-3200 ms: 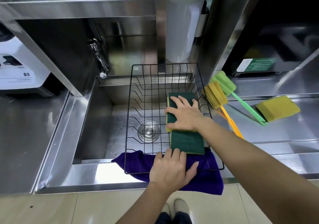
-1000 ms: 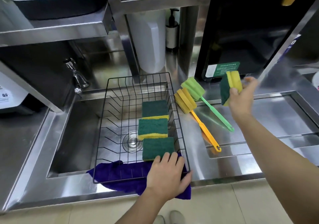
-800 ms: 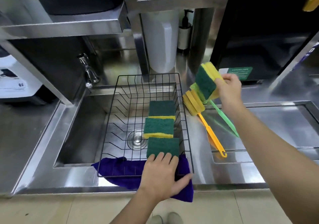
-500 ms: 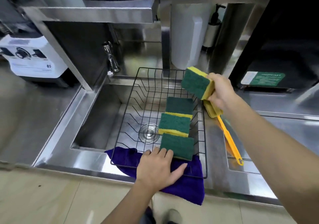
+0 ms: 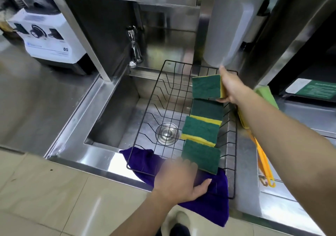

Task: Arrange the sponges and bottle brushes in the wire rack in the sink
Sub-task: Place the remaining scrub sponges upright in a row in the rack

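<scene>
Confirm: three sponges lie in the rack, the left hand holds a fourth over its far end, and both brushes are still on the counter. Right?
Wrong hand. The head view shows the right hand holding the fourth sponge over the rack's far end; the left hand rests at the near edge. The rest stands.

Counter: stainless steel counter (image 5: 36,94), with a sink (image 5: 116,108) set in.
Left: white machine (image 5: 47,37).
Front edge: purple cloth (image 5: 212,201) draped over.
Right: orange brush (image 5: 263,165), green brush (image 5: 267,95).
</scene>
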Demonstrator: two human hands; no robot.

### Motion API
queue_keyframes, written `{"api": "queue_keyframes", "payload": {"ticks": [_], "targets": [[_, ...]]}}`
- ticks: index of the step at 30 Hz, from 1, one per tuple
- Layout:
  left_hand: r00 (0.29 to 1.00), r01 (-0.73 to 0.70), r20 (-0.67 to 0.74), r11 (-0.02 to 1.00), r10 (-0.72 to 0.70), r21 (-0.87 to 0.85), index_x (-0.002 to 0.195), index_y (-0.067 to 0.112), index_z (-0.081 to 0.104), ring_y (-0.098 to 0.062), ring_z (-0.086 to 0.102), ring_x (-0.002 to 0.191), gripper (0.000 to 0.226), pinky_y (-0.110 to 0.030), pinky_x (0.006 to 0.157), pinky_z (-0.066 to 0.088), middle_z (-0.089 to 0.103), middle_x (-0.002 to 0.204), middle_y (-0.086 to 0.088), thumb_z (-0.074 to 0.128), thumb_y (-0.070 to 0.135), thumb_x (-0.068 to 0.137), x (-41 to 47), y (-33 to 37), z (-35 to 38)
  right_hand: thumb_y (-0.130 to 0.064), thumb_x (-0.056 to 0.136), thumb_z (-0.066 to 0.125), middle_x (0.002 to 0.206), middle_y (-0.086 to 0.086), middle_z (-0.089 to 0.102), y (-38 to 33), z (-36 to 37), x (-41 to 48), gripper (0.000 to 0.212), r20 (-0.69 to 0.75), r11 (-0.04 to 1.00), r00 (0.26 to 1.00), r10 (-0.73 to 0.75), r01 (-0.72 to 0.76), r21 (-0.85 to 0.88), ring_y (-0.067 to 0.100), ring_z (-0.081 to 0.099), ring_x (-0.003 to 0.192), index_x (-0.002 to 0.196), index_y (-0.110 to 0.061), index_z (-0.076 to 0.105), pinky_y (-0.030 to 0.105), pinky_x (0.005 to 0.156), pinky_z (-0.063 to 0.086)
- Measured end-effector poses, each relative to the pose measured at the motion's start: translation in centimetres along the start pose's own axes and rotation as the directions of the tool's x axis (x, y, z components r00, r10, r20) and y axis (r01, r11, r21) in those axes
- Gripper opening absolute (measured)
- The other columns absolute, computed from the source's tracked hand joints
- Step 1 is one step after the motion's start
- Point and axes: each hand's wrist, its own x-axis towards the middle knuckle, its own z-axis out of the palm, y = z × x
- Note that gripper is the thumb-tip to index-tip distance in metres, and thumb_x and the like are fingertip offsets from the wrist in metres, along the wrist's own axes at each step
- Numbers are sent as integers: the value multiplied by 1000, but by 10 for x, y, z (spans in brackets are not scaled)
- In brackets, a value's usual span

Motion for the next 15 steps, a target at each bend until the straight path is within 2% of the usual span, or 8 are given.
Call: {"api": "queue_keyframes", "payload": {"ticks": [2, 4, 5, 7, 9, 11, 13, 15], "targets": [[1000, -2, -2, 1000, 2, 0, 60, 17, 54, -17, 48, 50, 55, -25, 48, 37, 49, 53, 3, 35, 57, 91, 0, 0, 1, -74, 76, 42, 101, 4, 61, -1, 3, 1, 70, 32, 995, 999, 13, -10, -96, 25, 59, 95, 116, -17, 51, 45, 83, 51], [1000, -5, -12, 1000, 5, -1, 60, 17, 54, -17, 47, 49, 54, -26, 48, 37, 49, 53, 3, 35, 57, 91, -1, 0, 1, -76, 65, 55, 114, 4, 61, 1, 4, 4, 89, -2, 993, 999, -33, 33, -116, 25, 60, 101, 127, -13, 46, 44, 91, 50], [1000, -3, -18, 1000, 3, 0, 60, 17, 54, -17, 47, 49, 54, -26, 49, 37, 49, 53, 3, 35, 57, 90, -1, 0, 1, -71, 66, 60, 117, 3, 58, 3, 4, 4, 90, -39, 991, 996, -82, 78, -113, 24, 58, 104, 130, -10, 44, 43, 94, 48], [1000, -1, -27, 1000, 1, 1, 59, 17, 53, -17, 47, 49, 53, -26, 49, 36, 49, 53, 3, 35, 56, 91, 0, 0, 1, -60, 78, 59, 121, 4, 55, 8, 4, 10, 77, -151, 970, 971, -185, 156, -185, 25, 54, 110, 131, -7, 41, 40, 99, 44], [999, -1, -38, 1000, 1, 1, 59, 17, 53, -17, 46, 49, 52, -26, 48, 35, 48, 53, 3, 36, 55, 91, 0, 0, 1, -51, 90, 46, 131, 13, 55, 14, 3, 16, 62, -259, 920, 920, -294, 199, -337, 33, 52, 119, 132, -6, 41, 42, 100, 40], [999, 3, -44, 1000, -3, 1, 59, 17, 53, -17, 46, 49, 51, -26, 48, 35, 47, 52, 3, 36, 53, 91, 1, 0, 1, -46, 96, 33, 131, 20, 54, 16, 6, 15, 54, -322, 874, 874, -364, 201, -443, 38, 51, 119, 130, -5, 42, 43, 97, 39], [999, 2, -47, 1000, -2, -4, 59, 17, 53, -16, 45, 49, 51, -26, 48, 34, 47, 52, 3, 36, 53, 90, 1, 1, 1, -50, 96, 25, 130, 20, 55, 16, 8, 15, 58, -340, 868, 868, -361, 179, -463, 39, 51, 119, 128, -5, 46, 43, 96, 39], [999, -1, -47, 1000, 1, -8, 59, 17, 53, -16, 46, 49, 50, -25, 48, 34, 47, 52, 3, 37, 53, 90, 0, 1, 1, -59, 91, 28, 132, 17, 54, 14, 8, 15, 67, -323, 889, 891, -319, 163, -429, 37, 51, 119, 128, -7, 48, 43, 97, 39]]}}
